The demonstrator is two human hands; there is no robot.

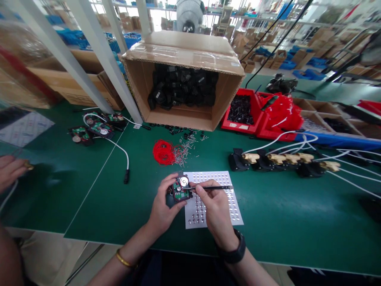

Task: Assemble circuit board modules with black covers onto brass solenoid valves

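My left hand (162,208) is closed around a small black housing holding a green circuit board (180,188) with a round silver disc on top. My right hand (216,208) pinches thin black tweezers (212,187), their tip resting on the board. Both hands hover over a white sheet (222,202) dotted with rows of small silver domes, lying on the green table (285,214). A gold bangle sits on my left wrist, a black watch on my right.
An open cardboard box (183,51) of black parts lies on its side behind. Red wire coil (163,152) and loose pins lie before it. Red bins (242,110), brass-tipped cable assemblies (285,159), finished boards (98,128). Another person's hand (10,171) at far left.
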